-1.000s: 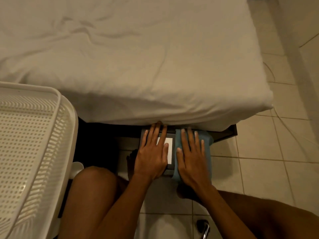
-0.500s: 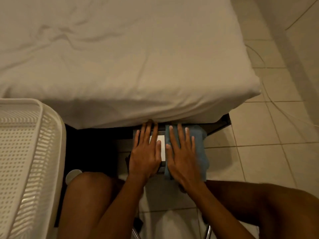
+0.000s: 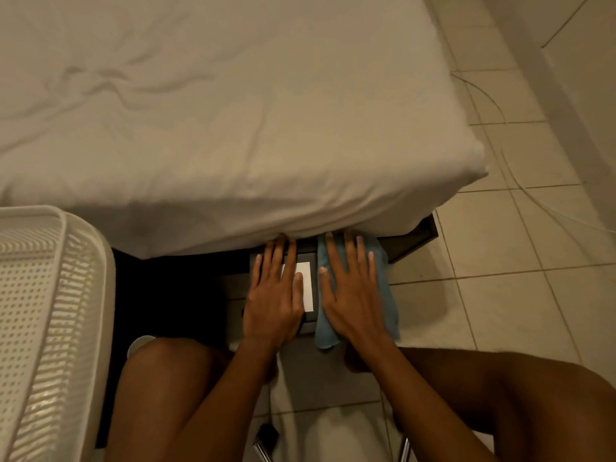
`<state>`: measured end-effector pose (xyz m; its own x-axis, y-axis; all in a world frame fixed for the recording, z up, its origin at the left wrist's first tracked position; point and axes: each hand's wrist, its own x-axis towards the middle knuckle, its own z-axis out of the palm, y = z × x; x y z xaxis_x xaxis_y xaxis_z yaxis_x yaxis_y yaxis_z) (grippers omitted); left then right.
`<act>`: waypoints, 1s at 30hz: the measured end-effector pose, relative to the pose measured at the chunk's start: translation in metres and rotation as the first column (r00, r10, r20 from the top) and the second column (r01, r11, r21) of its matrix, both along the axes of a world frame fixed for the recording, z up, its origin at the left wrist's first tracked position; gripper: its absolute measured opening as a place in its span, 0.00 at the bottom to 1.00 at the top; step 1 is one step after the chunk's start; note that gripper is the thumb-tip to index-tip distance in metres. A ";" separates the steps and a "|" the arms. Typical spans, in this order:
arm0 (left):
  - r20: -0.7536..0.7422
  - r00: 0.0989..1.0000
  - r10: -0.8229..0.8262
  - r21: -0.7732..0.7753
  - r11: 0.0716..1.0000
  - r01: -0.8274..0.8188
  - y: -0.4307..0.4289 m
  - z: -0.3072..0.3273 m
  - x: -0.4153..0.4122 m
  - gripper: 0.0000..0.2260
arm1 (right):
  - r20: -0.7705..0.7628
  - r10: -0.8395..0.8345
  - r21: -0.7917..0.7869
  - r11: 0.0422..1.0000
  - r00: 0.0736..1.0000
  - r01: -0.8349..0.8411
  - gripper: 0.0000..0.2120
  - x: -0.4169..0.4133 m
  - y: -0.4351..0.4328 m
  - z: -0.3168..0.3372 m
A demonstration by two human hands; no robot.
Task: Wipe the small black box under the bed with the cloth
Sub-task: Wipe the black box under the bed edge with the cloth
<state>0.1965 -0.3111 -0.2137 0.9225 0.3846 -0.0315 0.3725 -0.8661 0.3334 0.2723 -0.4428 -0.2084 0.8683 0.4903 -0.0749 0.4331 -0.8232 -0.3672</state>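
A small black box (image 3: 308, 316) with a white label lies on the floor at the bed's lower edge, partly tucked under the overhanging sheet. My left hand (image 3: 271, 295) rests flat on the box's left half, fingers spread. My right hand (image 3: 350, 295) presses flat on a light blue cloth (image 3: 388, 295) that covers the box's right half and hangs over its side. My fingertips reach just under the sheet. Most of the box is hidden by my hands and the cloth.
The bed (image 3: 233, 111) with its white sheet fills the upper view. A white perforated basket (image 3: 43, 328) stands at the left. My knees are at the bottom. Beige floor tiles (image 3: 500, 278) and a thin cable lie to the right, near a wall.
The view has shifted slightly. Both hands stay flat on the box; my right hand with the cloth has moved a little over the box's right side.
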 end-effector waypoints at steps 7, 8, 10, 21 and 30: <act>0.023 1.000 0.001 -0.033 0.999 0.000 0.003 0.001 -0.002 0.26 | 0.012 0.000 -0.031 1.000 1.000 0.001 0.29 -0.022 0.000 -0.003; 0.024 1.000 0.005 -0.035 0.999 -0.004 0.002 0.000 -0.001 0.26 | 0.014 0.010 -0.043 0.999 1.000 -0.009 0.30 -0.012 0.002 -0.002; 0.025 1.000 0.018 -0.013 1.000 -0.017 0.000 0.000 0.000 0.26 | 0.017 0.048 -0.049 0.998 0.999 -0.047 0.30 0.002 0.000 -0.001; 0.026 0.999 0.019 -0.014 1.000 -0.018 0.000 -0.001 0.001 0.26 | 0.007 0.054 0.001 0.999 0.999 -0.054 0.30 -0.003 -0.001 -0.001; 0.011 1.000 0.008 -0.003 1.000 -0.008 0.000 0.000 0.001 0.26 | 0.010 0.066 -0.008 0.998 0.998 -0.066 0.29 0.003 -0.007 0.000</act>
<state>0.1976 -0.3113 -0.2133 0.9198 0.3918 -0.0223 0.3755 -0.8622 0.3402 0.2753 -0.4501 -0.2084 0.8350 0.5457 -0.0702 0.4901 -0.7957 -0.3560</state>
